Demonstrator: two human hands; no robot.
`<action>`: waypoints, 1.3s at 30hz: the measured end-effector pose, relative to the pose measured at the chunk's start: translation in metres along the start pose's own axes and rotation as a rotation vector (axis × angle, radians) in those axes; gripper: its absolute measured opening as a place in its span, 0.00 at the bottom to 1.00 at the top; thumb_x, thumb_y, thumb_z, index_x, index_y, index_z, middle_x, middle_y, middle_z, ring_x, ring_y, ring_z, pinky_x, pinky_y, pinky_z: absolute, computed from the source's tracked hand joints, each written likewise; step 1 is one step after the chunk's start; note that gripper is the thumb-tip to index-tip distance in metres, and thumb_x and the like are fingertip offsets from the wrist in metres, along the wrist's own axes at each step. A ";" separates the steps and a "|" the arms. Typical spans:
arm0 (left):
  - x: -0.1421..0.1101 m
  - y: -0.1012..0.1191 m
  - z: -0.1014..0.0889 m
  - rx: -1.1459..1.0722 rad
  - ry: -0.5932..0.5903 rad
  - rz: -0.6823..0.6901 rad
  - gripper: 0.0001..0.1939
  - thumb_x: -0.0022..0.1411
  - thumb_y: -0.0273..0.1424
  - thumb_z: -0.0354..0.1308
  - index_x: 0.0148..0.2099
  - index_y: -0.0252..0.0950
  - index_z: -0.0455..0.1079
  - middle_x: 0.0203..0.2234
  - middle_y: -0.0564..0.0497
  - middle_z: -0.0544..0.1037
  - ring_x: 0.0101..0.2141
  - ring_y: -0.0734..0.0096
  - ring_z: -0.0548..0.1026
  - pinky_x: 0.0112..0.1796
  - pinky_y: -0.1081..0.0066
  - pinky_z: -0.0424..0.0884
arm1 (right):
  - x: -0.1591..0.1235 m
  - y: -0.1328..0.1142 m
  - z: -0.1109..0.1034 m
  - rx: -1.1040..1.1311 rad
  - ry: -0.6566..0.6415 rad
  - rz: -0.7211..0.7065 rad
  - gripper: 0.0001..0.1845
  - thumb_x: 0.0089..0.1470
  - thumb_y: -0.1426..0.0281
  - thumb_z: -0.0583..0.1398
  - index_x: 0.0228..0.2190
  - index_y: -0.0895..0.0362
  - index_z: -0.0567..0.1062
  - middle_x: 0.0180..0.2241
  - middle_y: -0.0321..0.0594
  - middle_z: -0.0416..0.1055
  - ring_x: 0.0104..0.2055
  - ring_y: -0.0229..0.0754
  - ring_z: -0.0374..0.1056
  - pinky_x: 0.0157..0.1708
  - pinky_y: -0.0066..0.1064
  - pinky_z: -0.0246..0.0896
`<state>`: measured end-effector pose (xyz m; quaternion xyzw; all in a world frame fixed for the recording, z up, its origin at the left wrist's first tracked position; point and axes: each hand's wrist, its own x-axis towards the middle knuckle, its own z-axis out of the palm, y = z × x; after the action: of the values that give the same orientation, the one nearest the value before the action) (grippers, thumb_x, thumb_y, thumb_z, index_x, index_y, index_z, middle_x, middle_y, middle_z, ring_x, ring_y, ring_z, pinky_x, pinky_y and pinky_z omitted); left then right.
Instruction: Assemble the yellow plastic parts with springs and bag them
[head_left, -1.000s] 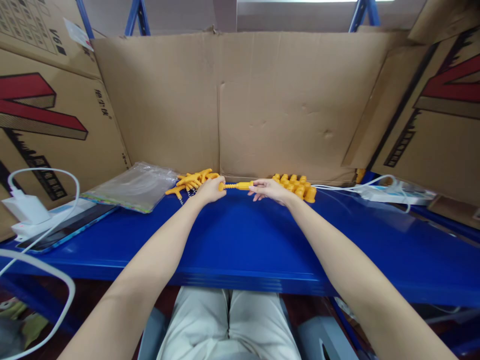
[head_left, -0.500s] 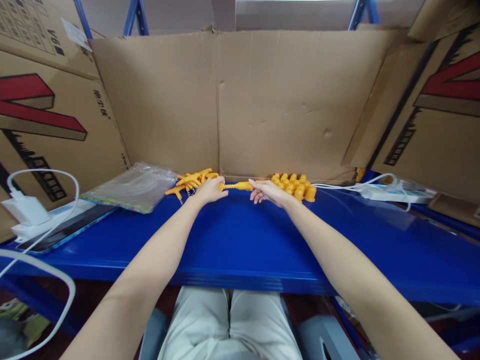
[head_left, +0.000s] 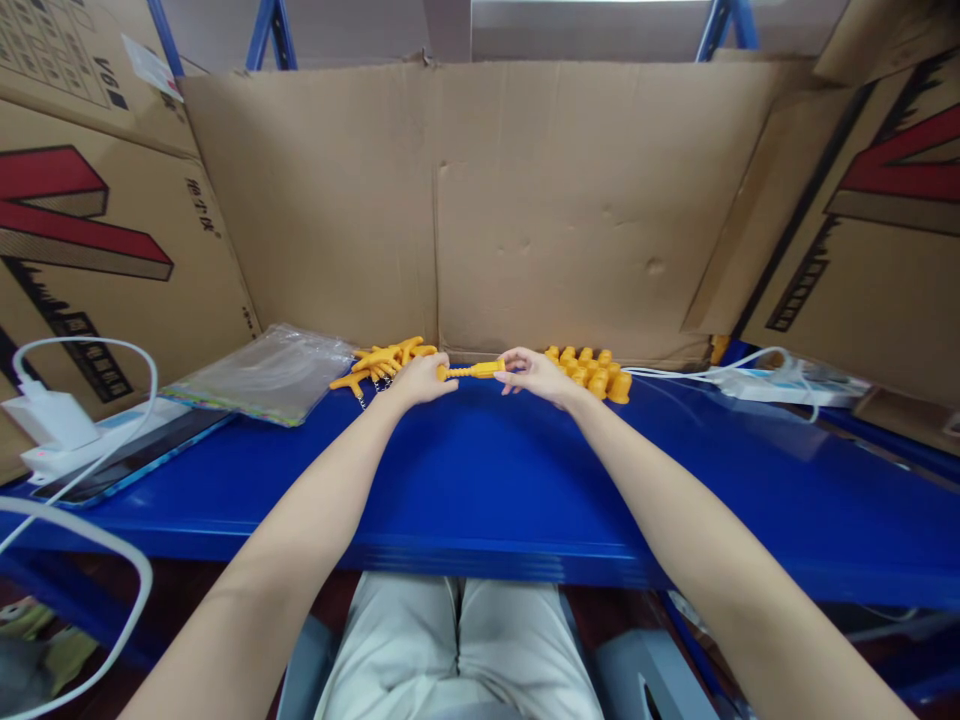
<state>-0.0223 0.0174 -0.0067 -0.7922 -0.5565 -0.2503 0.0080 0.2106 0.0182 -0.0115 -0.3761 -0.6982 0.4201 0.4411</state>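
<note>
A slim yellow plastic piece with a twisted, screw-like shaft and a thicker end [head_left: 480,370] lies level between my hands, just above the blue table [head_left: 480,480]. My left hand [head_left: 422,378] is closed around its left end. At the other end, the fingers of my right hand [head_left: 536,375] pinch the thicker part. Left of my left hand lies a pile of yellow branched pieces [head_left: 386,358] with small metal chains. Beside my right hand stand several yellow cup-shaped caps [head_left: 600,375] in rows, partly hidden by the hand.
A clear plastic bag [head_left: 274,375] lies at the left, near a phone [head_left: 127,465] and a white charger [head_left: 56,415] with cables. A white power strip [head_left: 787,385] is at the right. Cardboard panels [head_left: 562,200] close off the back, with boxes [head_left: 97,270] on both sides.
My right hand's fingers have shifted and now grip the right tip of the yellow piece, whose thicker end shows more clearly. My left hand has barely moved.
</note>
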 end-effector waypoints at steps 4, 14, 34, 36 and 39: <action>0.001 -0.001 0.000 -0.011 -0.003 0.007 0.15 0.50 0.42 0.58 0.37 0.37 0.69 0.27 0.52 0.73 0.29 0.64 0.71 0.30 0.69 0.62 | -0.002 -0.005 0.004 -0.021 0.024 0.040 0.14 0.48 0.65 0.68 0.30 0.59 0.69 0.23 0.35 0.73 0.20 0.32 0.69 0.21 0.23 0.61; 0.002 0.002 0.001 -0.008 0.022 0.039 0.15 0.48 0.42 0.58 0.35 0.38 0.68 0.25 0.53 0.72 0.29 0.66 0.70 0.31 0.70 0.61 | -0.008 -0.017 0.018 -0.060 0.123 0.160 0.26 0.58 0.54 0.56 0.17 0.58 0.66 0.10 0.34 0.62 0.09 0.30 0.54 0.11 0.24 0.48; -0.001 0.006 -0.004 -0.092 -0.030 -0.010 0.12 0.49 0.40 0.58 0.33 0.38 0.67 0.20 0.55 0.72 0.25 0.67 0.71 0.27 0.71 0.62 | -0.002 -0.004 0.001 -0.041 -0.020 -0.047 0.25 0.38 0.59 0.71 0.34 0.57 0.69 0.24 0.33 0.73 0.20 0.34 0.69 0.22 0.25 0.62; -0.001 0.005 -0.004 -0.058 -0.022 -0.006 0.12 0.49 0.40 0.59 0.33 0.38 0.67 0.22 0.54 0.72 0.26 0.66 0.72 0.28 0.70 0.62 | -0.003 -0.005 0.004 -0.050 -0.010 -0.025 0.23 0.39 0.58 0.70 0.31 0.58 0.69 0.22 0.34 0.74 0.19 0.33 0.68 0.21 0.25 0.60; 0.000 0.004 -0.004 -0.023 -0.017 -0.001 0.13 0.49 0.41 0.59 0.33 0.38 0.68 0.24 0.53 0.73 0.28 0.65 0.72 0.29 0.70 0.62 | -0.004 -0.007 0.009 -0.061 0.014 0.016 0.20 0.44 0.56 0.68 0.27 0.59 0.70 0.20 0.36 0.73 0.16 0.32 0.66 0.19 0.24 0.57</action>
<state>-0.0205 0.0145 -0.0028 -0.7940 -0.5541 -0.2498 -0.0060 0.2024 0.0094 -0.0091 -0.3978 -0.7047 0.3994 0.4308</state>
